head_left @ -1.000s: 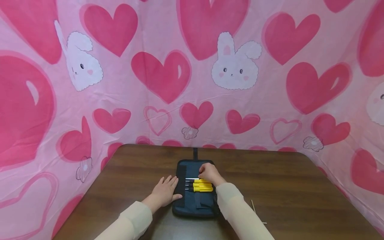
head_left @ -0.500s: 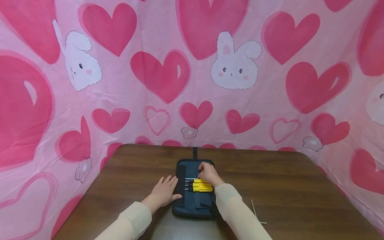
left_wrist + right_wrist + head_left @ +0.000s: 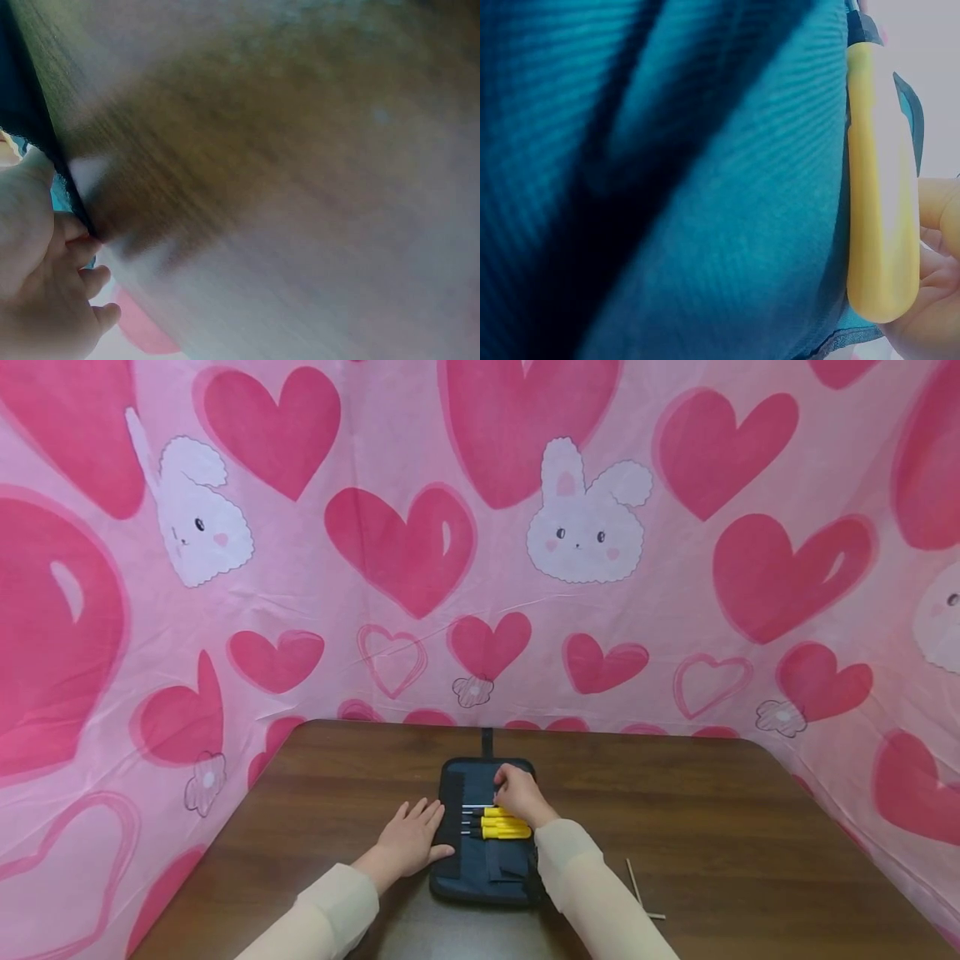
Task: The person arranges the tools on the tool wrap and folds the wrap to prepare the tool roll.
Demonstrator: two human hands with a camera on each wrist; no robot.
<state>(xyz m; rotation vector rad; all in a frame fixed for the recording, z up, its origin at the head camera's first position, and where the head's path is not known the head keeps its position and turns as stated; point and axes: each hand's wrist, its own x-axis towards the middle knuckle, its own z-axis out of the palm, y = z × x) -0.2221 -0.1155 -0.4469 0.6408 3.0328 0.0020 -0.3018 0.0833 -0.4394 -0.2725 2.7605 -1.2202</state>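
Observation:
A dark blue fabric tool case (image 3: 482, 777) lies unfolded on the table. Across its middle sit several yellow-handled screwdrivers (image 3: 506, 823), their shafts pointing left; one yellow handle (image 3: 883, 187) looms large in the right wrist view. My left hand (image 3: 408, 841) rests with spread fingers on the case's left edge; in the left wrist view the hand (image 3: 45, 277) touches the dark border. My right hand (image 3: 522, 793) bends over the upper right of the case, fingertips pinching at the end of a slim metal tool (image 3: 477, 807) above the screwdrivers. Its kind is hidden by the fingers.
A black strap (image 3: 487, 743) runs from the case's far edge toward the back of the wooden table (image 3: 360, 768). Two thin light sticks (image 3: 634, 883) lie by the right forearm. A pink curtain (image 3: 420, 660) with hearts and rabbits hangs behind the table.
Both hands keep nearly the same place and pose on the case. The whole view has shifted very slightly; nothing is let go or taken hold of.

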